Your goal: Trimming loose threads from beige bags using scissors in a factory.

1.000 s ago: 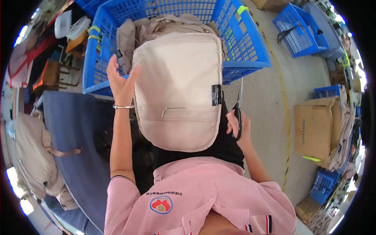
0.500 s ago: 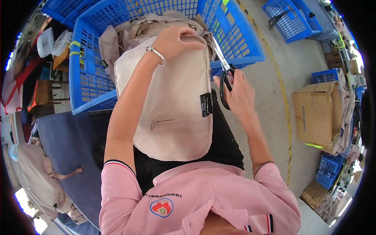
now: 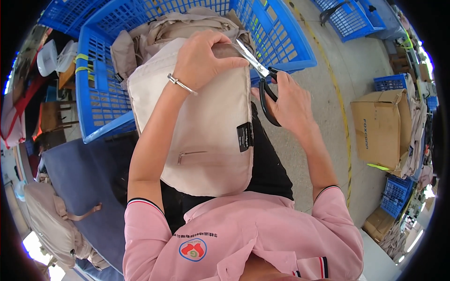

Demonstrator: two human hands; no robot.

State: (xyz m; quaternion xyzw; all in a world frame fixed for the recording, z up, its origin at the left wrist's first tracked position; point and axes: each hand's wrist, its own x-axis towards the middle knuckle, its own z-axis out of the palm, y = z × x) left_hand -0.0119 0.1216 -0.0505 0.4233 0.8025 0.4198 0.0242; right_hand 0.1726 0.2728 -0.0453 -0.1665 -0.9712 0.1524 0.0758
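Observation:
A beige fabric bag piece (image 3: 206, 126) lies across my lap, its far end against the blue crate. It has a small zip (image 3: 190, 155) near its rounded bottom and a black label (image 3: 244, 136) on the right edge. My left hand (image 3: 201, 58) grips its upper right edge, thumb on top and the other fingers partly hidden behind the cloth. Black-handled scissors (image 3: 262, 72) are in my right hand (image 3: 293, 100), just right of the bag. Their blades point up and left, beside the edge near my left thumb.
A large blue crate (image 3: 105, 128) ahead holds more beige bags (image 3: 187, 25). Beige bags (image 3: 49, 215) rest at left by a dark blue padded surface (image 3: 84, 173). On the right are a cardboard box (image 3: 377, 131) and more blue crates (image 3: 349, 21), past a yellow floor line (image 3: 335, 89).
The scissors have moved left and slightly down, bringing the blades up to the bag's edge beside my left thumb. My left hand keeps its hold, and the bag has shifted slightly.

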